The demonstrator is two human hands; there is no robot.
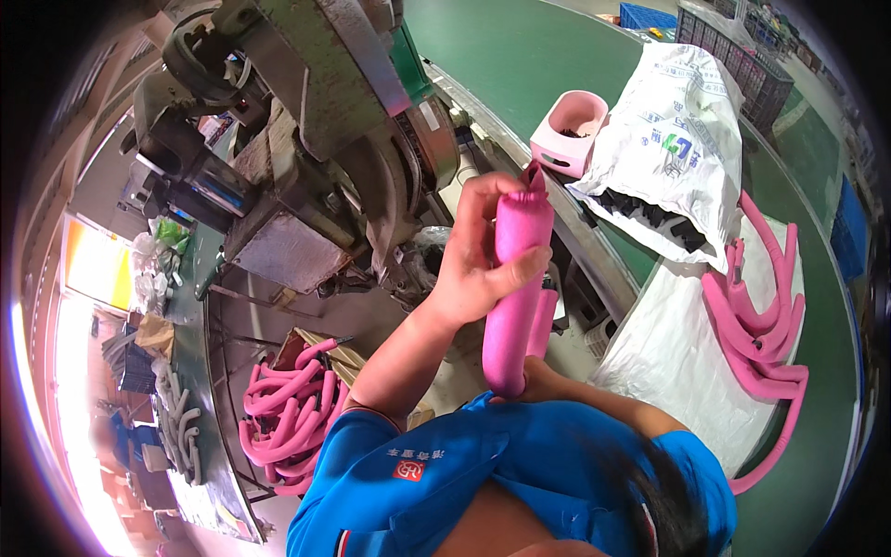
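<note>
My left hand (pixel 475 255) is wrapped around the upper part of a thick pink foam tube (pixel 513 306), which I hold nearly upright in front of my chest. The tube's top end (pixel 532 181) is pinched and folded. My right hand (pixel 546 376) grips the tube's lower end; only part of that hand shows above my blue sleeve. A second, thinner pink piece (pixel 544 320) sits just behind the tube, against the right hand.
A large grey-green machine (pixel 306 121) stands ahead on the left. On the green table (pixel 520 56) are a pink bin (pixel 571 130) and a white sack (pixel 673 130) of black parts. Pink tubes (pixel 761 316) lie on white sheeting at right; more fill a box (pixel 288 408) lower left.
</note>
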